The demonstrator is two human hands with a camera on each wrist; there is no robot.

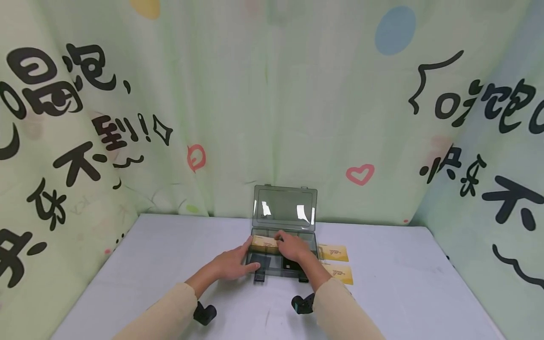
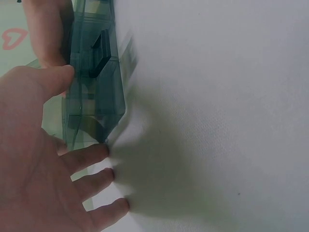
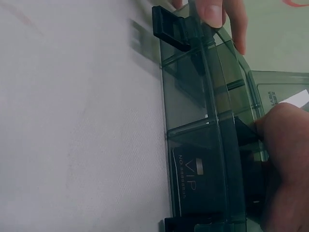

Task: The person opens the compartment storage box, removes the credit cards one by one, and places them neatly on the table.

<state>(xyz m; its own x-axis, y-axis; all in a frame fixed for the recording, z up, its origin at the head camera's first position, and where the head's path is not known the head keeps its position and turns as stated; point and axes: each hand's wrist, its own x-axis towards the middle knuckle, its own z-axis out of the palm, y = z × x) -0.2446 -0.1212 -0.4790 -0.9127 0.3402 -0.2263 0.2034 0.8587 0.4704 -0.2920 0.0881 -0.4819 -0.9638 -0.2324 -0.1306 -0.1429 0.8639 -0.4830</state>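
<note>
A clear grey plastic organizer box (image 1: 276,272) stands with its lid raised at the back. My left hand (image 1: 231,263) spreads along its left side, the thumb reaching the front edge by a latch. In the left wrist view, the fingers of this hand (image 2: 43,150) are extended at the box corner. My right hand (image 1: 293,246) reaches into the box from the right, fingers curled at the right end of a gold card (image 1: 264,242) in the left rear part. A black VIP card (image 3: 190,181) shows through the front wall. The right fingertips are hidden in the right wrist view.
Two more gold cards (image 1: 334,252) lie right of the box, the nearer one partly behind my right forearm. The hinged lid (image 1: 284,207) stands up in front of the curtain (image 1: 238,141). Two dark latches (image 1: 259,275) hang at the box front. White cloth (image 1: 391,274) covers the table.
</note>
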